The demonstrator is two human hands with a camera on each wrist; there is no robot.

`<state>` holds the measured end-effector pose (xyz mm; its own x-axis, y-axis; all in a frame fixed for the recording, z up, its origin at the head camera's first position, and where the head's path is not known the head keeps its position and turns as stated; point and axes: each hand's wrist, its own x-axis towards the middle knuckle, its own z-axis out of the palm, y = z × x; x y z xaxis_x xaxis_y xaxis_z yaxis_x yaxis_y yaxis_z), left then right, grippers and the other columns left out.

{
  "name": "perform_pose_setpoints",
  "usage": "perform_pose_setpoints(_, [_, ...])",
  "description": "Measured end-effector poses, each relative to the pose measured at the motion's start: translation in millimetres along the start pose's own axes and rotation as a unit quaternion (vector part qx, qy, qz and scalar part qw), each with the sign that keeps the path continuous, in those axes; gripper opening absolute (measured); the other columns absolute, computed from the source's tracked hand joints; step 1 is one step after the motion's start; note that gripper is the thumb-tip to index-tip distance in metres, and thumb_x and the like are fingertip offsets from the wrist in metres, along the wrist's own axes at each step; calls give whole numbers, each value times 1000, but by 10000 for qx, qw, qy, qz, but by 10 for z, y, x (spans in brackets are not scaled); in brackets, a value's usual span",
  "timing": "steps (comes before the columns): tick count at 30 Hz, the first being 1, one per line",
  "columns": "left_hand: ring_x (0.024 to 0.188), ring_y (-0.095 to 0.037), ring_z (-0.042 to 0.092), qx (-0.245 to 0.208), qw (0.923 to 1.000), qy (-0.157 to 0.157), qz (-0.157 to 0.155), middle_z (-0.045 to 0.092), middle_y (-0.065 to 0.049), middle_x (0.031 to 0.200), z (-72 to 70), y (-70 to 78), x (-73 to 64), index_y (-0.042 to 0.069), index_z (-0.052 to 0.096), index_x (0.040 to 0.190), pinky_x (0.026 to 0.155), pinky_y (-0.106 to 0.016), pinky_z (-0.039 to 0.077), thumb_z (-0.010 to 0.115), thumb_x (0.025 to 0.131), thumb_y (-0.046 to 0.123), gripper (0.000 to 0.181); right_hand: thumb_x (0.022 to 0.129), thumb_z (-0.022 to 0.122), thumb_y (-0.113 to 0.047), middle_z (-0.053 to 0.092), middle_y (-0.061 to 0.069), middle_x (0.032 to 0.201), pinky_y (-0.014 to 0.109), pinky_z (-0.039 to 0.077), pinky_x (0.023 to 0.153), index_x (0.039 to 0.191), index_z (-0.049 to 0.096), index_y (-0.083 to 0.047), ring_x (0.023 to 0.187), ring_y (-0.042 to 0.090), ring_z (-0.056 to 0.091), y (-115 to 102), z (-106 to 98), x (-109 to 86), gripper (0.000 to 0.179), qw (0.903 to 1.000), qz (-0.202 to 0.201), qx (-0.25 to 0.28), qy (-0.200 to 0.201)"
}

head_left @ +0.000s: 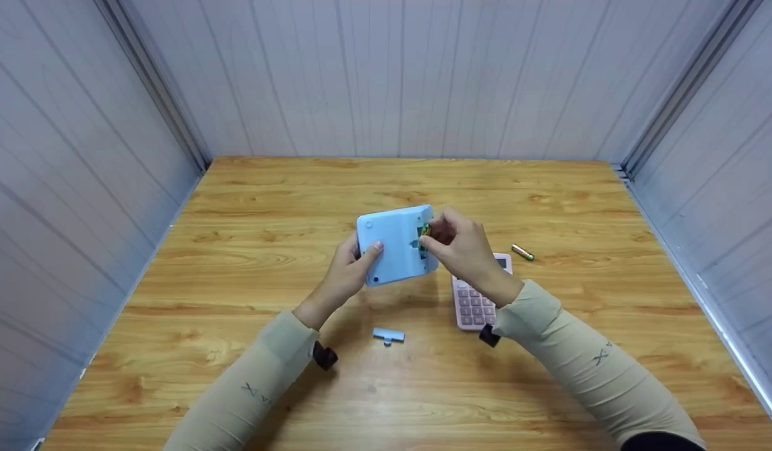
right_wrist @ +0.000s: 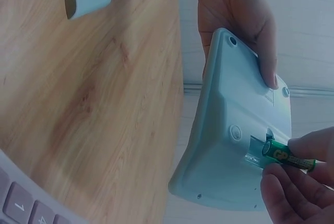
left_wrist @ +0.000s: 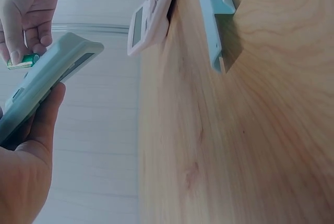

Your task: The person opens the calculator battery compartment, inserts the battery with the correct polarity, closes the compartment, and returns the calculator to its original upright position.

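Note:
My left hand (head_left: 351,264) grips a light blue calculator (head_left: 392,247) above the table, its back turned up and the thumb lying across it. In the right wrist view the battery compartment (right_wrist: 255,151) in that back is uncovered. Between thumb and fingers my right hand (head_left: 461,244) pinches a green battery (right_wrist: 282,153), one end of it at the compartment. On the table below lies the small blue battery cover (head_left: 388,336), apart from both hands. A pink calculator (head_left: 474,307) rests under the right forearm, partly hidden by it.
Another battery (head_left: 522,252) lies on the wooden table (head_left: 267,207), just beyond the pink calculator to the right. Pale panel walls (head_left: 398,75) enclose the table at the back and both sides. A small black camera is worn at each wrist.

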<state>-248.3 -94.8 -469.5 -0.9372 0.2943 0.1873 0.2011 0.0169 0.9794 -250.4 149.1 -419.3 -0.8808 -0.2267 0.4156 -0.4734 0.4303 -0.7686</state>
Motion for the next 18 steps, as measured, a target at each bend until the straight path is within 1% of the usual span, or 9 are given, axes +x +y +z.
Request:
perform_pose_setpoints(4, [135,-42,67,9,10000,-25,-32,64,-25,148,-6,14,-2,-1,48,156,105,-57,61,51,116,17,44,96,81,-2,79,13,92,21,56,69,101,67,-1,77,18,68,-1,-5,7,15,10000,44,-71,-49])
perform_pose_setpoints(9, [136,-42,66,24,10000,-23,42,64,-25,149,-15,51,2,-1,47,156,105,-58,60,51,116,17,45,96,81,-4,80,13,95,21,56,70,102,71,-1,78,18,69,-4,-14,10,12,9999,88,-84,-69])
perform_pose_setpoints(13, [135,-42,67,19,10000,-61,61,64,-25,148,-15,45,-3,-1,48,156,105,-58,61,51,116,16,44,101,76,-7,79,12,94,22,53,68,102,76,-1,77,17,65,-2,-14,12,7,9999,91,-49,-108])
perform_pose_setpoints(16, [135,-42,67,-7,9999,-105,68,64,-25,148,-9,34,-16,-1,48,156,105,-58,61,51,116,15,43,104,71,-10,76,11,89,22,51,66,99,77,-1,75,16,62,7,-15,13,12,9999,126,-10,-114])
perform_pose_setpoints(18, [134,-42,68,-6,9999,-117,97,65,-26,147,-7,26,-23,-2,48,155,105,-58,61,52,115,14,43,105,70,-10,75,10,87,21,52,66,99,78,-1,74,15,62,20,-18,17,14,9996,250,119,-88])
